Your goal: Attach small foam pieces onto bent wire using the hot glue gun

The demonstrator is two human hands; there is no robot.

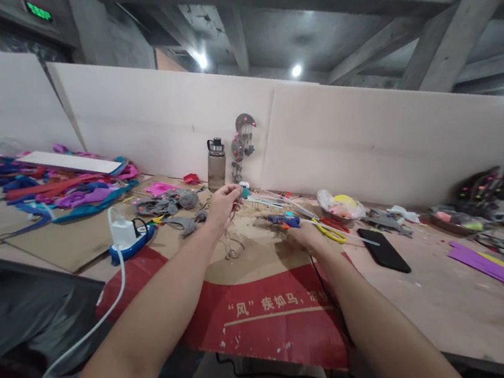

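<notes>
My left hand point(226, 207) is raised over the middle of the work surface, its fingertips pinched on a small teal piece point(245, 192). Thin dark cord point(232, 249) trails beneath that hand on the cardboard. My right hand point(309, 236) grips a blue hot glue gun point(283, 219), which lies low with its nozzle pointing left, below and to the right of the teal piece. A translucent glue stick point(354, 238) extends to the right from behind the gun. Yellow-handled scissors point(330, 231) lie just beyond my right hand.
A tinted water bottle point(216, 168) stands at the back beside a grey crescent ornament point(245, 125). A blue power strip point(133, 244) and grey felt pieces point(164, 203) lie left. A black phone point(383, 250) rests right. Red-printed cardboard point(272, 325) covers the front edge.
</notes>
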